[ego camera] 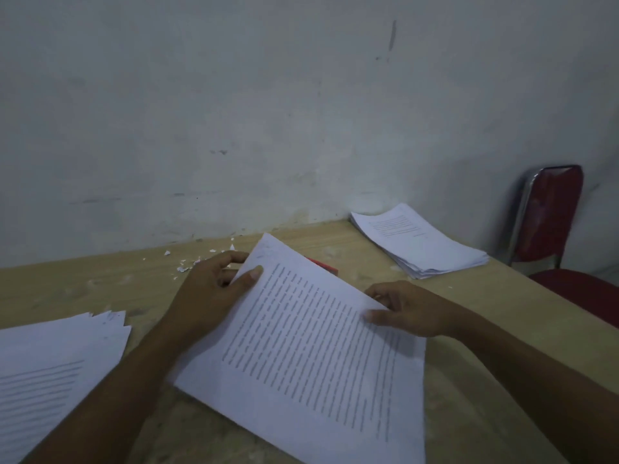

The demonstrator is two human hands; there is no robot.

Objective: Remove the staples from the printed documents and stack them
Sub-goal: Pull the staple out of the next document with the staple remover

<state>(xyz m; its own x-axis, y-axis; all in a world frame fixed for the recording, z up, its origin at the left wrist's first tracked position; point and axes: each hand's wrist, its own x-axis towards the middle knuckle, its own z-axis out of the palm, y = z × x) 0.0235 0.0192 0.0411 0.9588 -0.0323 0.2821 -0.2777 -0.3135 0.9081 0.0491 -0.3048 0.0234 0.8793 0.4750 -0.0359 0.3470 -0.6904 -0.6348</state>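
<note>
Now, document point(311, 333): a sheaf of printed pages, text side up, is held slantwise over the table point(469, 380) in front of you, with its far corner raised.
Your left hand point(214, 283): it grips the sheaf's far-left corner, thumb pressed on the top page and fingers curled round the edge beneath.
Your right hand point(408, 309): it pinches the right edge of the same sheaf, thumb on top and the other fingers bent behind the paper.
Left pile point(57, 363): loose printed sheets, fanned unevenly, lie at the near-left of the table; your left forearm crosses in front of their right edge.
Far stack point(422, 242): another heap of printed pages sits at the far-right of the table, close to the wall point(234, 112) and well apart from your hands.
Red object point(323, 264): it lies just behind the sheaf, mostly hidden; you cannot tell what it is.
Scraps point(187, 262): white paper bits are scattered near the wall, just beyond your left hand.
Chair point(549, 209): red and padded, it stands past the table's right end.
</note>
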